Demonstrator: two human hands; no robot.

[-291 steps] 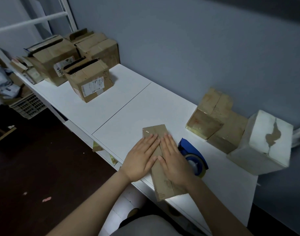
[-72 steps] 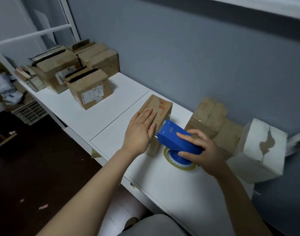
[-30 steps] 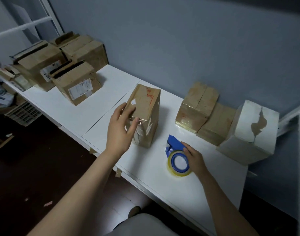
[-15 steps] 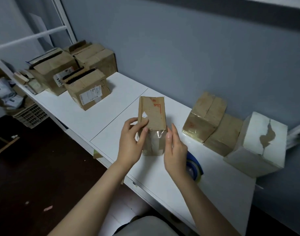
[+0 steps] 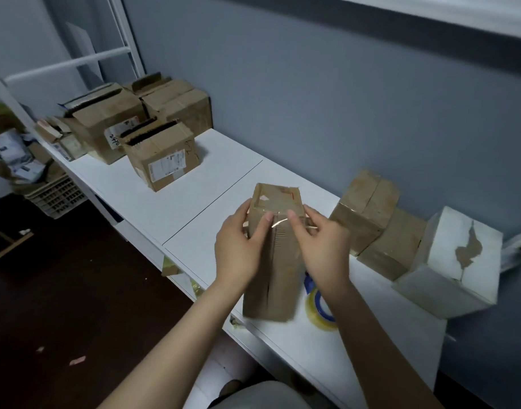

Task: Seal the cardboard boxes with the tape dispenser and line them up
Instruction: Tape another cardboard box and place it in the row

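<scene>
As the cardboard box (image 5: 278,261) is gripped by left hand (image 5: 238,252) and right hand (image 5: 321,249), the white tabletop (image 5: 194,202) is backed by a grey wall (image 5: 312,98)

Tall cardboard box (image 5: 278,276) tilted, tape over upper edge; blue tape dispenser (image 5: 314,311) flat beside.

Brown box (image 5: 278,255), blue-and-yellow tape dispenser (image 5: 319,308)

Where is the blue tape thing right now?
In the head view, the blue tape dispenser lies on the white table, just right of the tall brown cardboard box, partly hidden behind the right wrist.
</scene>
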